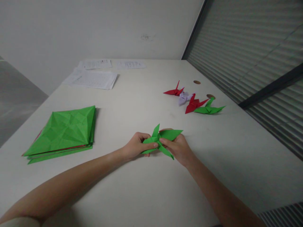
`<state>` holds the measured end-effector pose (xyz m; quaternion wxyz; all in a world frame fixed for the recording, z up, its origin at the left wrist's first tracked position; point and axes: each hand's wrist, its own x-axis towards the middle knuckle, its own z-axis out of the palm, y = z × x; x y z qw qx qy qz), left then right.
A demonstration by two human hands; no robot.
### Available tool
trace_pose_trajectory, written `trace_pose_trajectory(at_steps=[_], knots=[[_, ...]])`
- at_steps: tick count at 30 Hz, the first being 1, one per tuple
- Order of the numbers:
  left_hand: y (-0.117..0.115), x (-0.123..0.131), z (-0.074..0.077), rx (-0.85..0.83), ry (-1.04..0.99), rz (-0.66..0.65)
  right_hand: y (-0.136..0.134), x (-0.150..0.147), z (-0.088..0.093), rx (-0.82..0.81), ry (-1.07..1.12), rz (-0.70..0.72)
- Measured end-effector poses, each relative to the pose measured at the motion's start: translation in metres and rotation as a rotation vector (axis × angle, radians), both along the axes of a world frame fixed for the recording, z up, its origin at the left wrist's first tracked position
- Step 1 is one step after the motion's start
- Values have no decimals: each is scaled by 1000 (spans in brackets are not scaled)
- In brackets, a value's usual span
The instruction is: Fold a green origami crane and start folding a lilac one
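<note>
Just above the table, both hands hold a green origami crane (168,135) with its wings spread left and right. My left hand (136,146) pinches the left wing, thumb on top near the crane's middle. My right hand (178,149) grips the right side, its thumb pressed close to the centre. One narrow point of the crane sticks up and away, another slants down toward me. The fingers beneath the paper are partly hidden.
Finished paper cranes, including a green one (208,109), a red one (194,104) and a lilac one (183,98), lie at the right. A stack of creased green paper (68,127) sits at the left. Printed sheets (94,78) lie far left. Blinds (255,47) border the right edge.
</note>
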<state>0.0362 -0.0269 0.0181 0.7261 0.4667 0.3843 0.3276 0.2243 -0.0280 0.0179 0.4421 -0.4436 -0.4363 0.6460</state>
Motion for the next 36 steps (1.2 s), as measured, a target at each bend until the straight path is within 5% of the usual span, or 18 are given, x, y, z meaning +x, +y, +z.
trace_pose_trajectory(at_steps=[11, 29, 36], knots=[[0, 3, -2, 8, -71, 67, 2, -7, 14, -152, 196, -79], [3, 1, -5, 24, -91, 43, 9, 0, 6, -174, 141, -144], [7, 1, -8, -158, -262, 46, 18, 8, 4, -258, 274, -290]])
